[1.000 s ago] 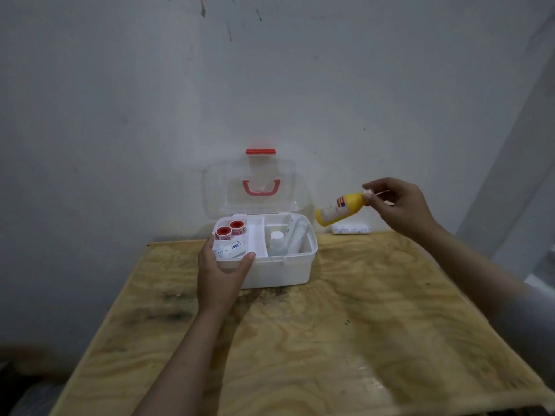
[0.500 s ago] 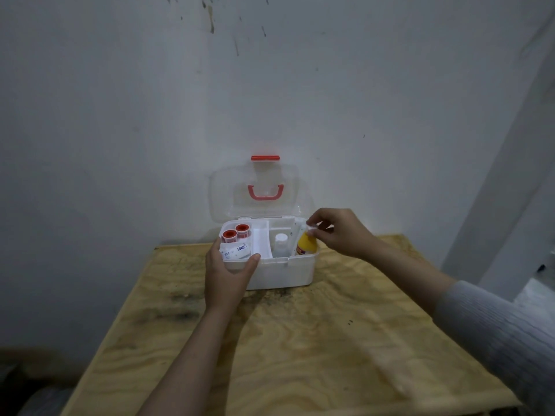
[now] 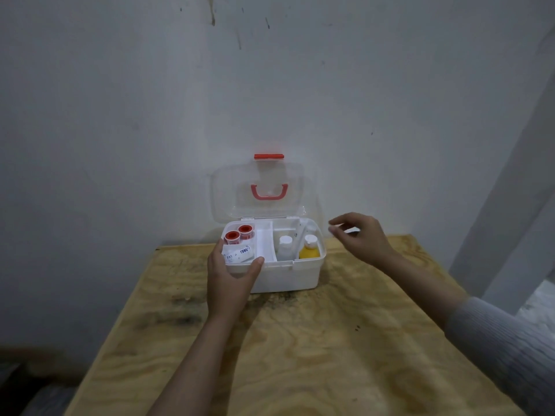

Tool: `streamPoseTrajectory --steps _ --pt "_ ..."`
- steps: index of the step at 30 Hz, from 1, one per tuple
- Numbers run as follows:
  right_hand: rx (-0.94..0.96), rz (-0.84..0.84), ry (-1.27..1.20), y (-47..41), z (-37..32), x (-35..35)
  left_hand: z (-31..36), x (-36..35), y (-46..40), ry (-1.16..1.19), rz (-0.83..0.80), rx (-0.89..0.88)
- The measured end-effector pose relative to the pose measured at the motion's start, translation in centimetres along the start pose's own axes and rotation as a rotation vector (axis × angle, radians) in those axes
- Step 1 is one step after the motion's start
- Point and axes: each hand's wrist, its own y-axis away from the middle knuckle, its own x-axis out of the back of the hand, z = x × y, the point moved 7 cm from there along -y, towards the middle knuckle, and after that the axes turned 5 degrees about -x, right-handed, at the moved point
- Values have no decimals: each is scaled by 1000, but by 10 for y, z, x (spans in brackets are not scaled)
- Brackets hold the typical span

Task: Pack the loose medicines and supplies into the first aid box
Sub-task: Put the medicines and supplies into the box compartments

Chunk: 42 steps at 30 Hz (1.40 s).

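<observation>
A white first aid box (image 3: 288,276) stands open at the back of the wooden table, its clear lid (image 3: 258,193) up against the wall. My left hand (image 3: 231,277) grips the box's front left corner. In the right compartment a yellow bottle (image 3: 309,250) stands upright next to a white bottle (image 3: 284,247). Two red-capped rolls (image 3: 238,234) and a white packet (image 3: 238,255) fill the left compartment. My right hand (image 3: 360,238) hovers just right of the box, fingers loosely apart and holding nothing.
The plywood table (image 3: 315,355) runs from the box toward me, with its left edge and a dark floor beyond it. A grey-white wall rises right behind the box. A slanted white beam (image 3: 510,223) stands at the right.
My right hand carried the yellow bottle from the right into the box's right compartment, let it go, and drew back to the right. The left hand stayed on the box.
</observation>
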Motion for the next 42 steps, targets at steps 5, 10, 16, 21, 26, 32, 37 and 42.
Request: streamPoseTrajectory --steps 5,10,16,21,26,32,37,42 --pt "-200 136 245 -20 74 18 -1 1 -1 -37 -14 -2" --pt "-262 -57 657 -35 109 4 0 1 0 -41 -5 8" --pt "-427 -132 743 -45 138 0 2 4 1 -26 8 -19" --pt "-380 -54 920 -49 145 2 3 2 1 -33 6 -21" --pt "-334 -31 869 -43 142 3 3 2 1 -30 6 -19" --pt "-74 105 302 -39 73 17 4 3 1 -17 19 -27" --pt "79 104 86 -42 -13 21 5 2 2 -19 14 -12" --pt "118 -250 100 -48 -73 -15 4 3 -1 -34 -4 -7"
